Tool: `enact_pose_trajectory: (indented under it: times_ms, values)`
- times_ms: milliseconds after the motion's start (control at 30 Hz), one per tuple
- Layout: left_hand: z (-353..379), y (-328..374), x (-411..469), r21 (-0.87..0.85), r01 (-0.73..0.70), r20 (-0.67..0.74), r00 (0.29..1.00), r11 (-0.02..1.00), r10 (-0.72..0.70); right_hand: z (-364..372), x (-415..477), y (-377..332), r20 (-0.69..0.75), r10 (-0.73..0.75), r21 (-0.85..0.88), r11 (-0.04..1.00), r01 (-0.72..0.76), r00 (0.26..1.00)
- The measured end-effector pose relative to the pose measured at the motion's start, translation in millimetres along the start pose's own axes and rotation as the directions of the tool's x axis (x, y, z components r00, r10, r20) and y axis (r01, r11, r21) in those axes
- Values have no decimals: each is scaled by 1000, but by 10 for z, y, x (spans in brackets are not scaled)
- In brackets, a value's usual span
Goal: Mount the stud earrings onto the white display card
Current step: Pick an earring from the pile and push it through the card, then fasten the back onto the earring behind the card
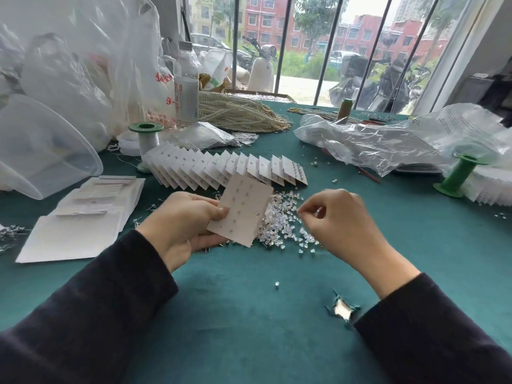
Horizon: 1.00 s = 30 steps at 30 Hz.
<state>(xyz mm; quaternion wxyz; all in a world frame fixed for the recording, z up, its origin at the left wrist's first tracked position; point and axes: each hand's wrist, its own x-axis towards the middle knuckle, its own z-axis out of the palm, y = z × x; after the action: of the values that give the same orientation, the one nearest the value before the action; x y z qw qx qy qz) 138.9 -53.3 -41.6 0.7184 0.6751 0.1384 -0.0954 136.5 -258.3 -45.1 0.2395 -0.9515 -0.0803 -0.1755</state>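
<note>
My left hand grips a white display card by its left edge, thumb on the face, and holds it tilted above the green tablecloth. Several small studs sit in rows on the card. Just right of the card lies a heap of clear stud earrings and backs. My right hand hovers over the right side of that heap with its fingers curled and fingertips pinched together; something tiny may be between them, but it is too small to make out.
A fanned row of white cards with studs on them lies behind the heap. Flat white sheets lie at left, a clear bowl beyond. Green spools, plastic bags, pearl strands; the cloth has a tear.
</note>
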Motion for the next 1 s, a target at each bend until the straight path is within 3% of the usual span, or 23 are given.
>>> enact_pose_trajectory:
  times_ms: [100, 200, 500, 633, 833, 1000]
  values:
    - [-8, -9, 38, -12, 38, 7, 999, 999, -38, 2, -14, 36, 200, 42, 16, 999, -46, 979]
    - [-9, -32, 50, -1, 79, 33, 996, 997, -79, 65, -32, -6, 260, -12, 39, 999, 2, 965]
    - [77, -87, 5, 19, 82, 71, 994, 996, -84, 271, -11, -31, 115, -53, -21, 998, 55, 992]
    - [116, -118, -13, 21, 87, 94, 992, 996, -89, 178, 12, -58, -89, 6, 162, 987, 8, 996]
    - [178, -188, -4, 16, 46, 76, 996, 999, -47, 96, -34, -144, -119, 61, 313, 950, -20, 991]
    - [217, -206, -22, 6, 1, 36, 999, 1000, -1, 160, -126, -349, -152, -51, 307, 947, 96, 987]
